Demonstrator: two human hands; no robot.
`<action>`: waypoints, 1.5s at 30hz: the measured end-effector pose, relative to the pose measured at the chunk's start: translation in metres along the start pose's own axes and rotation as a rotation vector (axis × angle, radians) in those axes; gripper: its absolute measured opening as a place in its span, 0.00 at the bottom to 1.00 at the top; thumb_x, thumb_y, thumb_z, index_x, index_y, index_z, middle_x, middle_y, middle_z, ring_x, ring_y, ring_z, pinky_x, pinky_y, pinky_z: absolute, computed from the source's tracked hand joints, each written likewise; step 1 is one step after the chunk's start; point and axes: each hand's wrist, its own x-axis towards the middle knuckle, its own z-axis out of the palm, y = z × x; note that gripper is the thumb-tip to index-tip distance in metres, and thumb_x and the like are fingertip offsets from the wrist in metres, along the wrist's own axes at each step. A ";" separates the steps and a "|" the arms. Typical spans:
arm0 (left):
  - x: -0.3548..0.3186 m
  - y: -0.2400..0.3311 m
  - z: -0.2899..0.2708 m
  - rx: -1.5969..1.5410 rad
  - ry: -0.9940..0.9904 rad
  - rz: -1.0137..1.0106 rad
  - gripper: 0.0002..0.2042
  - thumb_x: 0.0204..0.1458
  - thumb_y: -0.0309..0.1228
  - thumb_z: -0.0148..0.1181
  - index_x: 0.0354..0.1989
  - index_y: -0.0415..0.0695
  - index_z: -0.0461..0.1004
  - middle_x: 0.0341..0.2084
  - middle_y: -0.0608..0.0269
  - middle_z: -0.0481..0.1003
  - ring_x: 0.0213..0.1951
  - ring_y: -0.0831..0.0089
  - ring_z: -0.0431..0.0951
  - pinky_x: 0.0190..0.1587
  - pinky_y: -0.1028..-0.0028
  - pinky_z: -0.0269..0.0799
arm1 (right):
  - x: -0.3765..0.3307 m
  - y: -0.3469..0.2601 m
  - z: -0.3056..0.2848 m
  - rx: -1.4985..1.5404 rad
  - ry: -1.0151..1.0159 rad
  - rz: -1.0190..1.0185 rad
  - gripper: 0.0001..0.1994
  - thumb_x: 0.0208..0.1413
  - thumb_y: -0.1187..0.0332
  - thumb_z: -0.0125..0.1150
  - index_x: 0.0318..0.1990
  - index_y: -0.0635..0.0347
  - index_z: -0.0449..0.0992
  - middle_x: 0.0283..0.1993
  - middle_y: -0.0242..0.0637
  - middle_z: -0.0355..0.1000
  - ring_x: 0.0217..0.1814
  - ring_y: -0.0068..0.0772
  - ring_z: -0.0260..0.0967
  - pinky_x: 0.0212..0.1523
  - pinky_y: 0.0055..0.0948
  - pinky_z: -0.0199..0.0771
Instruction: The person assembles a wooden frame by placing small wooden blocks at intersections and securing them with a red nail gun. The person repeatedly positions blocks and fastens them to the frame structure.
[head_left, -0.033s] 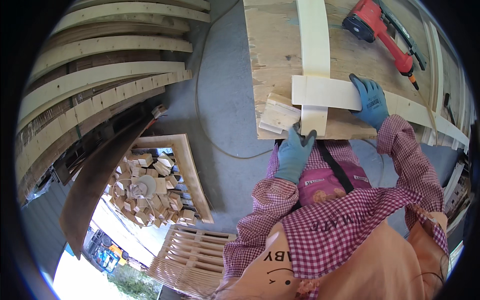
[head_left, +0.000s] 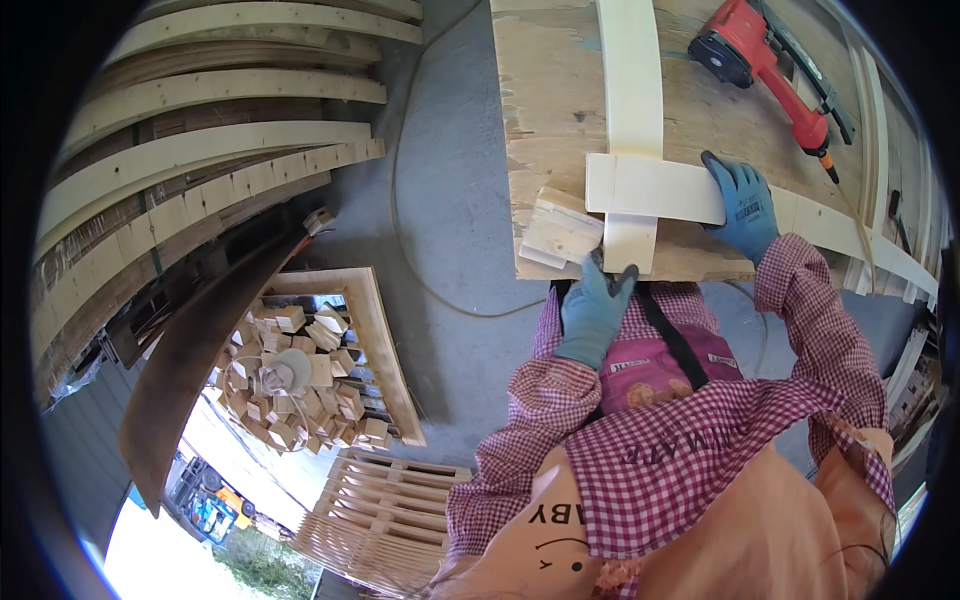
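Two pale wooden boards lie crossed on a plywood worktop. The lengthwise board [head_left: 632, 90] runs away from me, and the crosswise board [head_left: 650, 188] rests over it near its close end. My left hand [head_left: 595, 312], in a blue-grey glove, closes its thumb and fingers on the near end of the lengthwise board. Gloved alike, my right hand [head_left: 746, 208] grips the right part of the crosswise board, its fingers bent over the top face. Small wood blocks [head_left: 562, 228] sit just left of the joint, close to my left fingertips.
A red nail gun [head_left: 765, 75] with a hose lies at the worktop's far right. Long strips [head_left: 875, 150] line the right side. Stacked timber [head_left: 230, 90] stands at the left, a wooden crate [head_left: 385, 350] of cut blocks [head_left: 300, 385] below it, then a slatted pallet [head_left: 380, 510].
The whole view has shifted very slightly. Both hands keep their hold, and the boards stay crossed as before.
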 end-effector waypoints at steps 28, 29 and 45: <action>0.021 -0.059 0.048 -0.542 -0.025 -0.064 0.16 0.53 0.24 0.55 0.50 0.36 0.70 0.29 0.48 0.78 0.29 0.58 0.80 0.33 0.66 0.74 | -0.004 0.016 0.017 0.064 0.110 -0.092 0.44 0.33 0.62 0.66 0.65 0.54 0.59 0.58 0.41 0.65 0.58 0.45 0.62 0.62 0.44 0.55; 0.021 -0.058 0.046 -0.535 -0.032 -0.067 0.16 0.53 0.24 0.55 0.51 0.36 0.70 0.30 0.48 0.78 0.29 0.58 0.80 0.33 0.67 0.74 | -0.004 0.017 0.017 0.074 0.112 -0.096 0.43 0.33 0.62 0.66 0.65 0.54 0.60 0.58 0.41 0.65 0.58 0.45 0.62 0.62 0.44 0.55; 0.015 -0.017 -0.058 0.285 0.154 -0.008 0.35 0.49 0.39 0.67 0.64 0.39 0.60 0.49 0.44 0.72 0.41 0.59 0.78 0.42 0.62 0.75 | -0.004 0.011 0.011 0.082 0.114 -0.079 0.43 0.34 0.60 0.66 0.65 0.54 0.59 0.56 0.40 0.65 0.57 0.42 0.61 0.61 0.44 0.55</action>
